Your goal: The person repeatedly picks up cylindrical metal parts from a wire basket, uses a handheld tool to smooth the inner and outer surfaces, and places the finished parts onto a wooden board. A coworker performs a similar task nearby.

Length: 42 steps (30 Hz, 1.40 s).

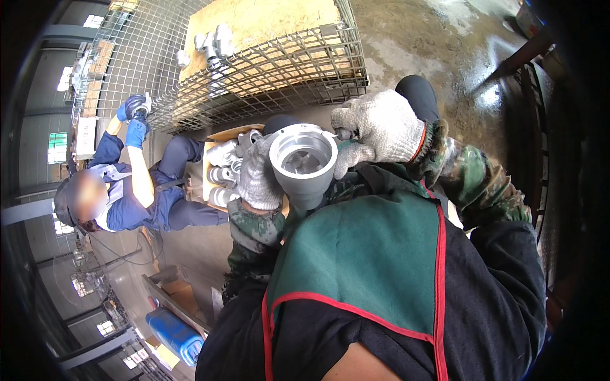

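Note:
My left hand (259, 178), in a whitish knit glove, is closed round the side of a grey cast-metal housing (304, 181). The housing is held in front of my apron with its wide, bright machined mouth facing up, and vanes show down inside. My right hand (384, 130), gloved the same way, is closed on a small dark-handled tool (345, 134). The thin tip of that tool is at the right side of the housing's rim; whether it touches is too small to tell. Past my left hand, a cardboard box (207, 168) holds several similar metal castings (222, 154).
A wire mesh cage (298, 60) with a yellowish board (267, 22) stands ahead, several castings (216, 44) lying on it. At left a seated co-worker (143, 178) in blue gloves holds a metal part. A blue plastic container (175, 335) is at lower left, a dark metal frame at right.

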Motion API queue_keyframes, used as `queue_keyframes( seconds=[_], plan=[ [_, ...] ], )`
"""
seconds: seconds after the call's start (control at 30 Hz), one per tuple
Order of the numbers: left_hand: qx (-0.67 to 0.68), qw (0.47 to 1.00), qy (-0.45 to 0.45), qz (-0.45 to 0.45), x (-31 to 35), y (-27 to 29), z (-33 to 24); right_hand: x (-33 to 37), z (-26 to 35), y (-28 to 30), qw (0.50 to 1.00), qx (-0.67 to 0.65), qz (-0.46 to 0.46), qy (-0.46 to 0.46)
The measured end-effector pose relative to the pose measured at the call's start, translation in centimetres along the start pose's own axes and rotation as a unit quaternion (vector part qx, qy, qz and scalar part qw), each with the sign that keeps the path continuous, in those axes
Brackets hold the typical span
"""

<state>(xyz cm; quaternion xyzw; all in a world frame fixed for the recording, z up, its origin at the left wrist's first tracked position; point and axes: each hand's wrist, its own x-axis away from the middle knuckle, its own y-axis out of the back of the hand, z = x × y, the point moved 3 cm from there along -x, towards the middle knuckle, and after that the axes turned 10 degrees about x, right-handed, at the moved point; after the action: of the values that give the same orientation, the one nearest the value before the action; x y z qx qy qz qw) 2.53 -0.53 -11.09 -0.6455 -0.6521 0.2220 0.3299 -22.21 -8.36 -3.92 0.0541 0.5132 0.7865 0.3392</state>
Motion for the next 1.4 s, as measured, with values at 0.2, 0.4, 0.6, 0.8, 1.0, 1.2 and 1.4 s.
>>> queue_keyframes(
  seconds=[0.2, 0.4, 0.6, 0.8, 1.0, 1.2, 1.4],
  plan=[
    [-0.428, 0.867, -0.248, -0.068, -0.8, 0.0, -1.6, 0.2, 0.7, -1.1, 0.997, -0.056, 0.003, -0.056],
    [-0.213, 0.962, -0.128, -0.114, -1.8, -1.1, -2.5, 0.5, 0.8, -0.4, 0.984, -0.093, -0.04, -0.147],
    [-0.069, 0.993, -0.076, -0.062, -1.6, -2.8, -1.5, -0.1, -0.7, -1.3, 0.987, -0.093, -0.062, -0.114],
    [-0.049, 0.995, -0.042, -0.07, -1.6, -1.5, -0.6, -0.5, -0.3, -1.0, 0.995, -0.052, -0.05, -0.072],
    [-0.134, 0.987, 0.014, 0.092, -1.9, -3.6, -0.9, -0.1, -0.7, -0.1, 0.997, -0.033, -0.044, -0.053],
    [-0.163, 0.985, 0.008, 0.054, -1.0, -3.7, -1.3, 0.1, -1.0, 0.7, 0.999, -0.003, -0.001, -0.047],
    [-0.272, 0.96, -0.052, -0.04, -0.3, -7.5, -1.5, 0.4, -1.5, 0.4, 0.993, 0.007, 0.024, -0.115]
  ],
)
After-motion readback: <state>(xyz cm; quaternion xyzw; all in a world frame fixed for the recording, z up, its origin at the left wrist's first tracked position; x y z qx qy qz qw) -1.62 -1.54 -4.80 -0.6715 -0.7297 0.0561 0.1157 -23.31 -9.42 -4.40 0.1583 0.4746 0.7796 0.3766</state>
